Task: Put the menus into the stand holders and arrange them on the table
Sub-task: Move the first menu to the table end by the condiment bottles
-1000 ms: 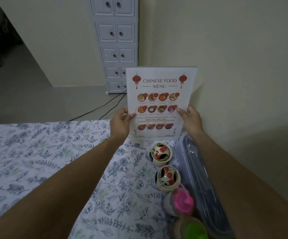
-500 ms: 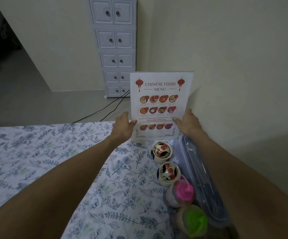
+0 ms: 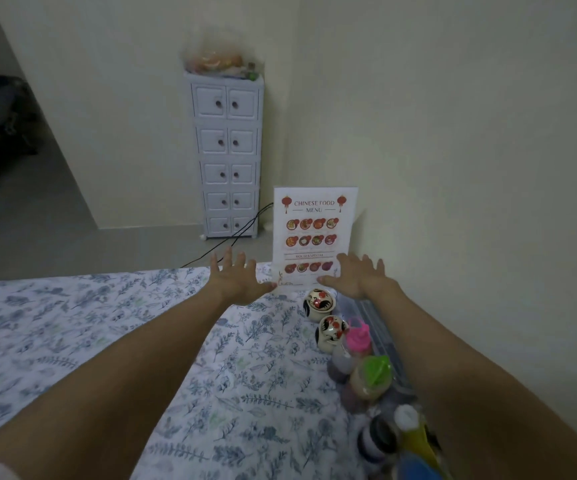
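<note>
A white "Chinese Food Menu" sheet [image 3: 314, 233] stands upright at the far right corner of the table, close to the wall; its clear stand holder is hard to make out. My left hand [image 3: 233, 277] is spread open just left of the menu's lower edge, the thumb near its bottom corner. On the other side, my right hand [image 3: 356, 275] is open with fingers apart, its thumb at the menu's bottom edge. Neither hand grips the menu.
The table carries a blue floral cloth [image 3: 107, 323]. Along the right edge stand two rooster-painted pots [image 3: 319, 303], pink-capped [image 3: 358, 337] and green-capped [image 3: 373, 374] bottles, more bottles nearer me, and a clear plastic box [image 3: 380, 327]. A white drawer tower [image 3: 226, 157] stands beyond.
Both hands held the menu by its sides and lowered it toward the table's far corner. Now they have let go, fingers spread, and the menu stands by itself.
</note>
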`<state>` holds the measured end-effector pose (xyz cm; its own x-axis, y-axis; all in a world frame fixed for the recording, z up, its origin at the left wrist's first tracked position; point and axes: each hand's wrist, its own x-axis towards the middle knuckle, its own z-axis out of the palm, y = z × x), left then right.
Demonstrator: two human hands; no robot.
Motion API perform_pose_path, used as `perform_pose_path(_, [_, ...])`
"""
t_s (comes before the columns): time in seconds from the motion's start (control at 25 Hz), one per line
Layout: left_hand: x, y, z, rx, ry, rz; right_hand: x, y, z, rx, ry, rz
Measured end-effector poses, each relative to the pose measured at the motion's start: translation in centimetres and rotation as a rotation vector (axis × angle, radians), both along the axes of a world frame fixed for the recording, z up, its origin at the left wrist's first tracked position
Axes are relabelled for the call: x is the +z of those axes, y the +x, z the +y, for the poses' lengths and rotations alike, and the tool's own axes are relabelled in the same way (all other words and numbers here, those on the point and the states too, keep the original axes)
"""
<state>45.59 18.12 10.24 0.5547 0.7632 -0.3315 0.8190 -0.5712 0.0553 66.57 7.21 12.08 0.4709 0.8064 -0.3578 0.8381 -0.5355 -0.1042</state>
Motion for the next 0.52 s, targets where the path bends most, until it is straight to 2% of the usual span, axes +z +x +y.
perform_pose_path(0.32, [7.7,-14.3,-11.7,-0.065,0.090,-0.044,6.6,-16.0,-13.2,-0.045,0.173,-0.068])
perform_pose_path(0.52, [8.9,-23.2,-18.0,-0.103,0.121,-0.057,7.9,-24.6,-19.0,-0.026,0.219,-0.031])
